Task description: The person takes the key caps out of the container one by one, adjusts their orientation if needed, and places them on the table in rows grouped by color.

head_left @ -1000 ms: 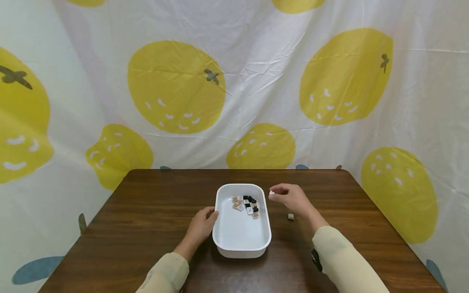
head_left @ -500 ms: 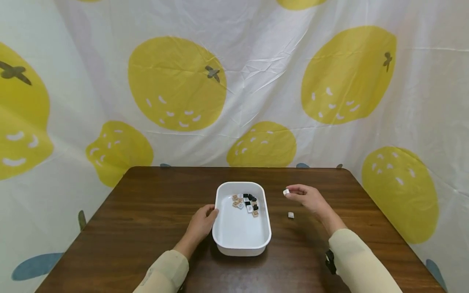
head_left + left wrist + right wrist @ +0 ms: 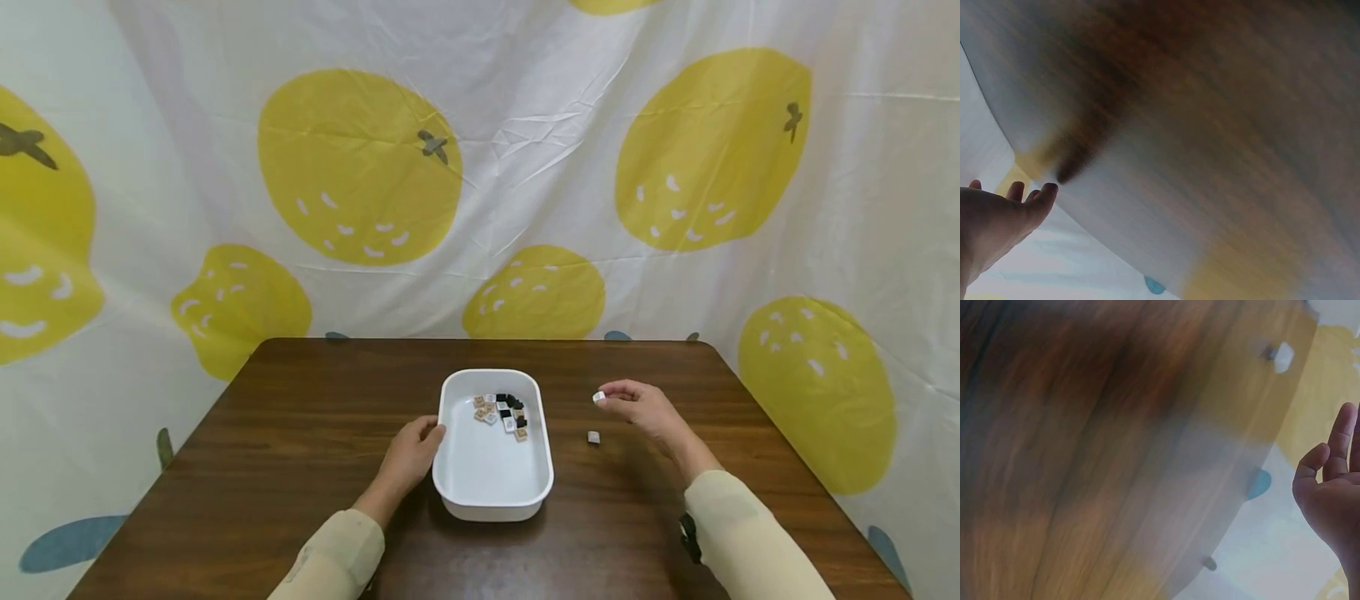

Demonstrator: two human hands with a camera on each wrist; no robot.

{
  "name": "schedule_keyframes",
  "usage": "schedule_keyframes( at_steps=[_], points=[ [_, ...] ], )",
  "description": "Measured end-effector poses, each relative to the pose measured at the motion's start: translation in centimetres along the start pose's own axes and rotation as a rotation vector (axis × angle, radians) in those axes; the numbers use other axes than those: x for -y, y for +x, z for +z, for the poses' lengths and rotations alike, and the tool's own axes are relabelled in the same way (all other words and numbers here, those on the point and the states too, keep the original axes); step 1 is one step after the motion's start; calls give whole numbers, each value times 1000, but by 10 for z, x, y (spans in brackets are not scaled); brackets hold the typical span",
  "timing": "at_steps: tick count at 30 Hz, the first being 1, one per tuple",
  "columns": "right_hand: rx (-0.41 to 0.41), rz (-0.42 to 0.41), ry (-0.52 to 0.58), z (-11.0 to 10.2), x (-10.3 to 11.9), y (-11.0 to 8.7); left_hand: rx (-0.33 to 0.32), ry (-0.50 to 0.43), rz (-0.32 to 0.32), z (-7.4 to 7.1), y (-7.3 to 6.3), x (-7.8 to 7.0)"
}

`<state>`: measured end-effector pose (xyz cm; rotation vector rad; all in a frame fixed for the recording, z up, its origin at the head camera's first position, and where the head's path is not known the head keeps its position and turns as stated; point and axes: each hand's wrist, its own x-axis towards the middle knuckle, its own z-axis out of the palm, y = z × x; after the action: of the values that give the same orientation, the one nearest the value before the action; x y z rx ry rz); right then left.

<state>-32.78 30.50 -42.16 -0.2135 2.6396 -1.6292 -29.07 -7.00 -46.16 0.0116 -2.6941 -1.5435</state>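
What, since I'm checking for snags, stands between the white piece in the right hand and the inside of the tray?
Visibly, only the tray's right rim; the loose piece on the table lies nearer the camera, off the direct path.

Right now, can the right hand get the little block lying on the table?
Probably yes: nothing visible stands between the right hand and the lone block, though that hand holds a white block.

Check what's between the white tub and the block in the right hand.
In the head view, only bare table shows between the tub and the held block; the loose block sits off that line, lower in the picture.
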Motion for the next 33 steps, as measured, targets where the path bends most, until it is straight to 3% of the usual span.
schedule_keyframes(
  at_steps=[2,9,13,33],
  points=[
    [9,11,-44,-1,-3,-3,4,-5,-6,0,0,1],
    [38,-18,-350,-1,-21,-8,15,-2,-9,0,1,2],
    [27,-38,-445,0,-30,-10,18,-2,-10,0,0,0],
    [-35,-43,-704,4,-44,-16,20,1,-6,0,-1,-1]
  ],
)
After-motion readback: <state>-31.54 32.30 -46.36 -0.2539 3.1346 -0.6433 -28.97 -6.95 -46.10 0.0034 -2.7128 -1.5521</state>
